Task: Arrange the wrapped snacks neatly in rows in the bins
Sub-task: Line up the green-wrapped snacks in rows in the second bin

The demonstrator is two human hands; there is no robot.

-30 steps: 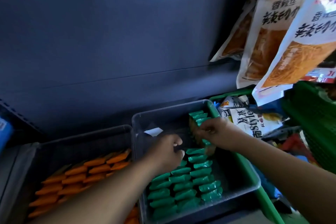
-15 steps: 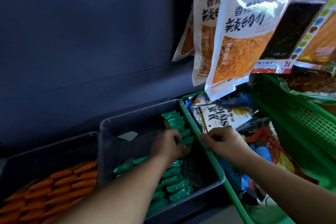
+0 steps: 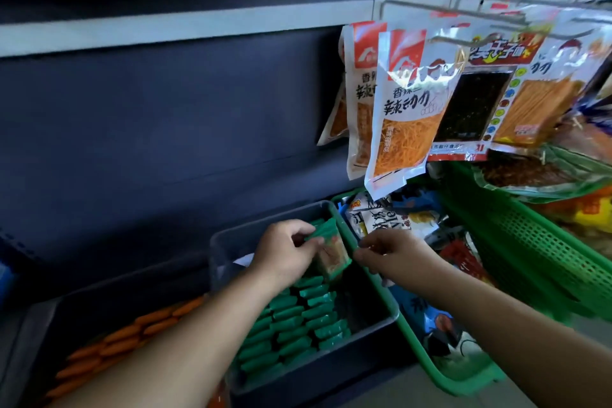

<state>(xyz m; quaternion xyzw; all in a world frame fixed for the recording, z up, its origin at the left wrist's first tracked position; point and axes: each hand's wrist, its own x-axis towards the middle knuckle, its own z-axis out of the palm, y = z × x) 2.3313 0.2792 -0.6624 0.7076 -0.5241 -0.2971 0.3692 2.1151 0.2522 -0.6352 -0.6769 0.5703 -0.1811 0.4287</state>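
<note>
While the left hand (image 3: pixel 284 253) pinches a small stack of green snacks (image 3: pixel 329 250) at the far right of the grey bin (image 3: pixel 381 303), thumb and fingers closed on their top edge, the stack stands tilted, lifted above the rows. Right hand (image 3: pixel 385 253) is just beside it over the bin's right rim, fingers curled; whether it grips anything, cannot tell. Rows of green snacks (image 3: pixel 298 324) fill the near half of the grey bin, on edge, roughly three columns. Left bin (image 3: pixel 99 295) holds orange snacks (image 3: pixel 109 348) in rows. Green basket (image 3: pixel 420 358) to the right holds mixed packets. Hanging bags (image 3: pixel 407 102) overhead on pegs.
</note>
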